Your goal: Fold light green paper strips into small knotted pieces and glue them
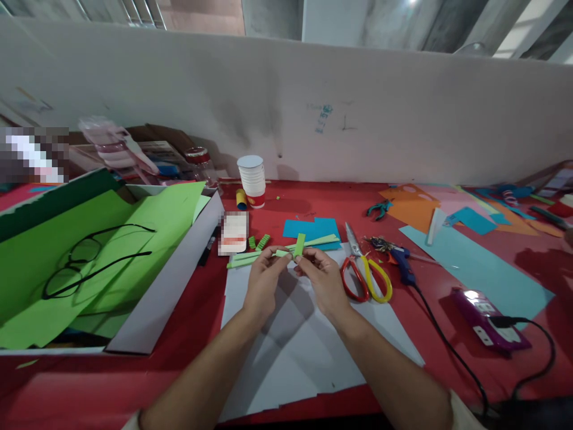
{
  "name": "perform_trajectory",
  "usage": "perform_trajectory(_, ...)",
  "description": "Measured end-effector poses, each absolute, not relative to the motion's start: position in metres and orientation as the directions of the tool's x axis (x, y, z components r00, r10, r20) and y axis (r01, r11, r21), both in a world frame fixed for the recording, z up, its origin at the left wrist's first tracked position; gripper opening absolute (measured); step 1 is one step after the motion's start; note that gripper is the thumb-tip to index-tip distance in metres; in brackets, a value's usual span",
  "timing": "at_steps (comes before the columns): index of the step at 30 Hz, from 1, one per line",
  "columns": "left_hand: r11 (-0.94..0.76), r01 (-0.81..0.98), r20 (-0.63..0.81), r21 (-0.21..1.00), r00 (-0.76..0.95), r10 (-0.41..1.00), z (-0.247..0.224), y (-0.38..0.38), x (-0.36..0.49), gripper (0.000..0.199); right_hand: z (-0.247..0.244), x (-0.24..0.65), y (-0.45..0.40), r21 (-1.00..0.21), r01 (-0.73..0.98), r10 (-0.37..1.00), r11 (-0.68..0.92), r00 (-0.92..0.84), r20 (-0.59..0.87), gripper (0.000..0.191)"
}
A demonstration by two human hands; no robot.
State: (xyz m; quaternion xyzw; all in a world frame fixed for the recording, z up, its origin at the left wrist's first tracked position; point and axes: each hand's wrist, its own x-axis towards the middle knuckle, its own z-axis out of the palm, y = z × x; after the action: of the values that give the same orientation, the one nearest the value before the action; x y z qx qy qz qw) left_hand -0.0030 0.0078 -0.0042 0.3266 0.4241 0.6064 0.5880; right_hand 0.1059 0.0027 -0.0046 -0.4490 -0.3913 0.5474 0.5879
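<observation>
Over the white paper [308, 358], my left hand [264, 278] and my right hand [323, 280] meet fingertip to fingertip. Between them is a light green paper strip [300, 243], bent so that one part stands up and another runs toward the left fingers. Both hands pinch it, the right at the foot of the upright part. Longer green strips [244, 260] lie just behind the hands, partly on blue paper [308, 228]. Two small folded green pieces [263, 241] rest to the left. Scissors [364, 275] with red and yellow handles lie right of my right hand.
A white box [174, 286] at left holds green sheets and eyeglasses [80, 266]. Stacked paper cups [251, 179] stand behind. To the right are pliers [379, 209], a blue glue gun [403, 266], a purple device [490, 322] with a cable, and coloured paper [483, 269].
</observation>
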Motion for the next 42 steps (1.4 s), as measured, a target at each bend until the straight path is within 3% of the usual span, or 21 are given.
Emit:
perform_trajectory(6, 0.248, -0.646, -0.296, 0.722, 0.035, 0.955, -0.007, 0.013, -0.007, 0.015, 0.0, 0.108, 0.004, -0.915, -0.4, 0.995, -0.051, 0.055, -0.08, 0.012)
perform_trajectory(17, 0.328, -0.597, -0.327, 0.732, 0.114, 0.938, -0.004, 0.011, -0.006, 0.019, -0.002, 0.109, 0.005, -0.912, -0.405, 0.993, -0.063, 0.062, -0.096, 0.013)
perform_trajectory(21, 0.353, -0.597, -0.341, 0.721, 0.137, 0.93, -0.006, 0.013, -0.006, 0.028, -0.005, 0.109, 0.005, -0.932, -0.361, 0.994, -0.032, 0.09, -0.069, 0.013)
perform_trajectory(33, 0.292, -0.516, -0.264, 0.805, 0.13, 0.956, -0.008, 0.016, -0.008, 0.028, -0.011, 0.11, 0.004, -0.983, -0.184, 0.996, 0.019, 0.089, 0.003, 0.02)
perform_trajectory(42, 0.287, -0.533, -0.269, 0.796, 0.115, 0.956, -0.007, 0.016, -0.008, 0.027, -0.016, 0.115, 0.006, -0.987, 0.039, 0.988, 0.155, 0.014, 0.155, 0.025)
